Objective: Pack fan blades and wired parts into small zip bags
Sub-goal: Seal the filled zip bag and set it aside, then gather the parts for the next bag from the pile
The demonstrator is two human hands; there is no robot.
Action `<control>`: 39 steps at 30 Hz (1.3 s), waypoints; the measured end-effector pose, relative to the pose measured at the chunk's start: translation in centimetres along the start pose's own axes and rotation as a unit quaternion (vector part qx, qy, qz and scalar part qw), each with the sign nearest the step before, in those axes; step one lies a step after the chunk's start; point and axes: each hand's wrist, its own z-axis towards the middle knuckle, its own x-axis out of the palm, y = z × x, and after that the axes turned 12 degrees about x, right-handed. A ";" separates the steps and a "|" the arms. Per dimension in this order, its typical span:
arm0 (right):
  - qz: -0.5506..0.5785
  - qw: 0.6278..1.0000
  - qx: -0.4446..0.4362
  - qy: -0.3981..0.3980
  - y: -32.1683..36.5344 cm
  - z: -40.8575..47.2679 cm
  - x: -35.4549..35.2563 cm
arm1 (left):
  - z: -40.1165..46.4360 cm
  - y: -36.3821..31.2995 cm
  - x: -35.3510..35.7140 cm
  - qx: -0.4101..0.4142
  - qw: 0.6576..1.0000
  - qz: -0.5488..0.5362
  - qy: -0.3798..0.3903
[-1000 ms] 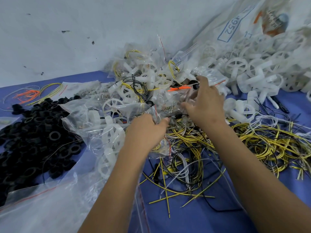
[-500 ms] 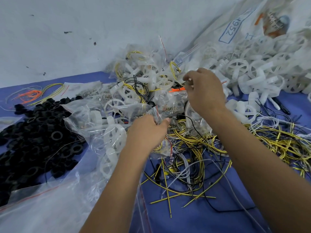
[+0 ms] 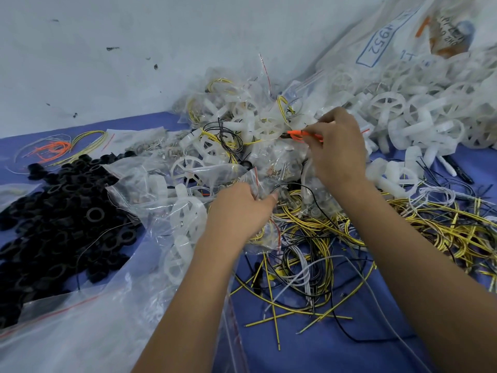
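We pinch the zip bag [image 3: 265,208] with our left hand [image 3: 243,208], keeping it ready, while our right hand [image 3: 337,149] pinches an orange wire [image 3: 301,134] for packing.

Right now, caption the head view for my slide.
Left hand grips a small zip bag; right hand pinches orange wires.

Scuffed white wall [image 3: 134,63] behind a blue tabletop [image 3: 336,354].
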 end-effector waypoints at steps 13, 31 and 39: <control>0.414 0.893 0.175 0.007 0.9 -6.6 -2.0 | 0.2 -0.3 -0.6 0.044 0.988 -0.093 -0.115; 0.191 0.981 0.039 -0.025 1.2 -8.3 -1.6 | 0.3 -0.3 0.1 0.019 0.984 -0.037 -0.171; 0.170 0.985 0.017 -0.024 1.4 -8.4 -1.5 | -0.1 -0.8 0.3 0.030 0.985 -0.026 -0.165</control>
